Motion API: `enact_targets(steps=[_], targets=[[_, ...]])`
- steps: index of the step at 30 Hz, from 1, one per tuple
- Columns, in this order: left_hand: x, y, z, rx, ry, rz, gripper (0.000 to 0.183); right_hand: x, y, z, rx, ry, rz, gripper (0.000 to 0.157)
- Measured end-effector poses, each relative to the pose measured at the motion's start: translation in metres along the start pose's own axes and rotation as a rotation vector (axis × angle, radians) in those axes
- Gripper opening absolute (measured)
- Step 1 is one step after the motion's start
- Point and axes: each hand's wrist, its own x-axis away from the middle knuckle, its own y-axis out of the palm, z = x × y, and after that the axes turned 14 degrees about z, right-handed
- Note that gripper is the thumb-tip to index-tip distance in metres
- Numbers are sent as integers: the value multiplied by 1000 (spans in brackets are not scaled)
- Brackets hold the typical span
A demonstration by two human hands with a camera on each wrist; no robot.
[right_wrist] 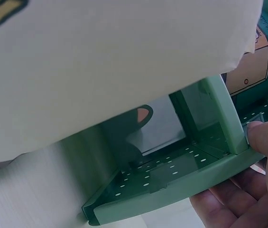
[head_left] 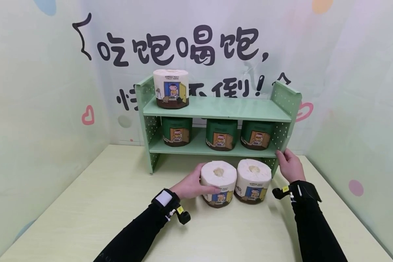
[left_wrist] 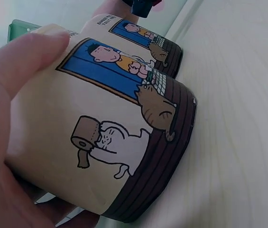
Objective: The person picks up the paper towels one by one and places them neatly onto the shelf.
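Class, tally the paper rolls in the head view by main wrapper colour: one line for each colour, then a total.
White rolls: 3 (1 on the upper shelf, 2 on the table)
Green rolls: 3 (all on the lower shelf)
Total: 6

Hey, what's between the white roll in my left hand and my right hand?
In the head view, a second white roll stands there on the table, then comes the green rack's right side panel, which your right hand grips.
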Motion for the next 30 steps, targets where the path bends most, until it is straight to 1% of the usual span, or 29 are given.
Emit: enact_targets(steps=[3, 6, 9, 14, 18, 25, 30], targets=[[-6, 3, -13, 5, 2, -21, 105, 0, 0, -1, 1, -3, 3, 53], [-8, 2, -18, 35, 8, -49, 106, 0, 0, -1, 0, -6, 4, 53], [-8, 2, -19, 49, 27, -67, 104, 0, 0, -2, 1, -8, 3, 52], [-9, 2, -19, -19, 45, -57, 102, 0, 1, -2, 1, -6, 3, 52], [-9, 3, -19, -52, 34, -49, 100, 0, 1, -2, 1, 0, 2, 52], [-9, 3, -21, -7, 15, -60, 97, 0, 0, -1, 5, -6, 5, 51], [-10, 4, -22, -17, 12, -53, 98, 0, 0, -1, 8, -7, 9, 51]])
